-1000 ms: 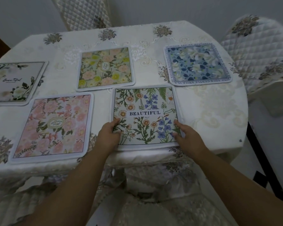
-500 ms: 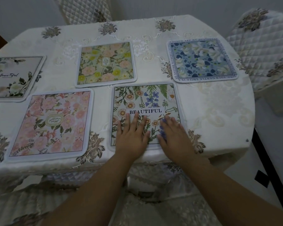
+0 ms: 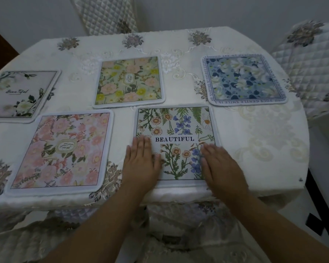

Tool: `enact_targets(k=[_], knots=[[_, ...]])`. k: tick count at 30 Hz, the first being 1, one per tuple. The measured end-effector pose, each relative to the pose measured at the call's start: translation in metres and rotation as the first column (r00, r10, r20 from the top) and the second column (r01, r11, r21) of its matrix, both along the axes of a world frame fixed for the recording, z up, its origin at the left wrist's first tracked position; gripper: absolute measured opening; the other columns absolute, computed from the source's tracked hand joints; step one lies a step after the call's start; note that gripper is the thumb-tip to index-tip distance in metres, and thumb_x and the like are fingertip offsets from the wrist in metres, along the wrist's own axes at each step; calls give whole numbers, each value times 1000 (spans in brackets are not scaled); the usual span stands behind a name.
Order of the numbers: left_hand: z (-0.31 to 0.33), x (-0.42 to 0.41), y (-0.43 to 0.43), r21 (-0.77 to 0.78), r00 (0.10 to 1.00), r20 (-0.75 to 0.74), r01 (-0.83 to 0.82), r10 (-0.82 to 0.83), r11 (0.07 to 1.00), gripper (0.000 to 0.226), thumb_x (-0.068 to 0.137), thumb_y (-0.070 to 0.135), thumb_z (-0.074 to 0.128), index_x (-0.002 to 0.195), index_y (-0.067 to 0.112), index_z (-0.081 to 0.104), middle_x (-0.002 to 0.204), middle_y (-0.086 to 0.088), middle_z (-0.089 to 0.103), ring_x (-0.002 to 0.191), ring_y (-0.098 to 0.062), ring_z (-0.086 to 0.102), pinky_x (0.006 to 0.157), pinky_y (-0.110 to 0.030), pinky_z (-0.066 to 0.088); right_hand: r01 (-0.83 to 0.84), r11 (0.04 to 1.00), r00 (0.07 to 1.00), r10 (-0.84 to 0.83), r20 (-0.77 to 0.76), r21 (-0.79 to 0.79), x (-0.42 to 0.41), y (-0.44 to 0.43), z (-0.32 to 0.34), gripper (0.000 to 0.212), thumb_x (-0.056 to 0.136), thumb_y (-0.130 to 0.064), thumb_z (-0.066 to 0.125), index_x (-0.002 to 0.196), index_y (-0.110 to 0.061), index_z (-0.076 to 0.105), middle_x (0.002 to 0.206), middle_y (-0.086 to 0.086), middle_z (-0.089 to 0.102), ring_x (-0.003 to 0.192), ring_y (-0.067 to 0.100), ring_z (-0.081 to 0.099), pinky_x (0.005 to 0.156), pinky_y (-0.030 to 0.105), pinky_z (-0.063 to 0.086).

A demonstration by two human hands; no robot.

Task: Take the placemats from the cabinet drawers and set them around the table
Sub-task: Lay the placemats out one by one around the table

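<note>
Several square floral placemats lie flat on the table (image 3: 264, 133). Nearest me is the "BEAUTIFUL" wildflower placemat (image 3: 176, 128). My left hand (image 3: 141, 164) presses flat on its lower left part, fingers spread. My right hand (image 3: 221, 166) lies flat on its lower right part. A pink floral placemat (image 3: 63, 150) sits to the left. Behind are a yellow-green placemat (image 3: 129, 81), a blue placemat (image 3: 244, 79) and a white-flower placemat (image 3: 20, 94) at the far left.
The table wears a cream embroidered cloth. A quilted chair (image 3: 106, 14) stands at the far side, another quilted chair (image 3: 313, 59) at the right. A cushioned seat (image 3: 179, 234) is below my arms. The table edge runs close to the near placemats.
My hands first gripped the "BEAUTIFUL" placemat's lower corners, then lay flat side by side at its middle, and now have slid apart toward its left and right sides.
</note>
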State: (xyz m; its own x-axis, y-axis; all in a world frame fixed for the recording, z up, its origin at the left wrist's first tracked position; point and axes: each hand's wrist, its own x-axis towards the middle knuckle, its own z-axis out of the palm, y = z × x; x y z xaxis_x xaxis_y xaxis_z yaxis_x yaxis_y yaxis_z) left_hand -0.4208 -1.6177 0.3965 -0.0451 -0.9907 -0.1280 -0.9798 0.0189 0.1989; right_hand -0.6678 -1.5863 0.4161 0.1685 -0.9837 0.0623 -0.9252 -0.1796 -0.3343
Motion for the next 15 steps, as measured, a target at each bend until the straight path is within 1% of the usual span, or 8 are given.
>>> enact_targets(k=[1,3,4,6,9,11,13,15], knots=[[1,-8,-10,-24,999,-17,35,-36,999,71,103,55,7,160,16,-10,168,-5,-13,153,-19,-19,125,-39,-9,-11,1000,1000,11,17,0,9,-18,1,58,105,-40,20,148,-7,42,152,10,44,144,20,35,121,32,15],[2,-27,-36,-39,994,-39,101,-103,994,70,105,52,13,160,15,-7,168,-5,-11,154,-19,-16,125,-40,-7,26,997,999,-29,33,69,25,-56,-4,59,106,-40,21,155,-7,24,161,10,26,151,21,16,122,31,6],[1,-34,-49,-31,993,-41,108,-109,994,71,104,52,14,161,14,-5,169,-6,-9,155,-20,-13,125,-40,-6,59,992,997,-63,37,116,31,-73,-9,62,106,-42,20,157,-7,17,164,10,17,153,21,7,123,33,4],[-6,-38,-69,-8,996,-36,82,-82,997,73,104,55,14,161,13,-5,169,-7,-8,155,-20,-12,125,-41,-6,90,981,996,-91,-4,174,36,-95,-24,68,105,-47,17,158,-7,6,166,11,5,153,21,-2,124,36,1],[-19,-30,-72,-17,997,0,74,-74,997,75,102,59,13,161,16,-4,169,-5,-9,155,-19,-12,125,-40,-7,59,986,992,-41,-117,158,24,-101,-38,73,103,-54,10,158,-8,-1,166,10,-3,153,19,-7,124,36,-1],[-23,-26,-69,-40,999,2,52,-52,998,78,100,63,13,161,18,-4,169,-2,-8,155,-19,-13,125,-41,-6,92,988,989,-77,-123,120,13,-97,-42,74,101,-57,8,158,-9,-2,166,8,-4,153,17,-7,124,37,2],[-22,-26,-71,-54,1000,1,-24,24,998,80,99,65,13,161,18,-5,169,-2,-7,155,-19,-12,125,-41,-5,143,985,985,-133,-107,99,5,-95,-42,73,102,-55,10,158,-9,0,166,7,-2,153,16,-5,124,37,2],[-19,-24,-70,-50,993,-6,-115,115,992,82,98,66,13,161,17,-4,169,-3,-6,155,-19,-12,125,-41,-6,158,982,984,-148,-97,106,1,-94,-41,72,103,-54,12,158,-9,0,166,7,-2,153,16,-5,124,35,2]])
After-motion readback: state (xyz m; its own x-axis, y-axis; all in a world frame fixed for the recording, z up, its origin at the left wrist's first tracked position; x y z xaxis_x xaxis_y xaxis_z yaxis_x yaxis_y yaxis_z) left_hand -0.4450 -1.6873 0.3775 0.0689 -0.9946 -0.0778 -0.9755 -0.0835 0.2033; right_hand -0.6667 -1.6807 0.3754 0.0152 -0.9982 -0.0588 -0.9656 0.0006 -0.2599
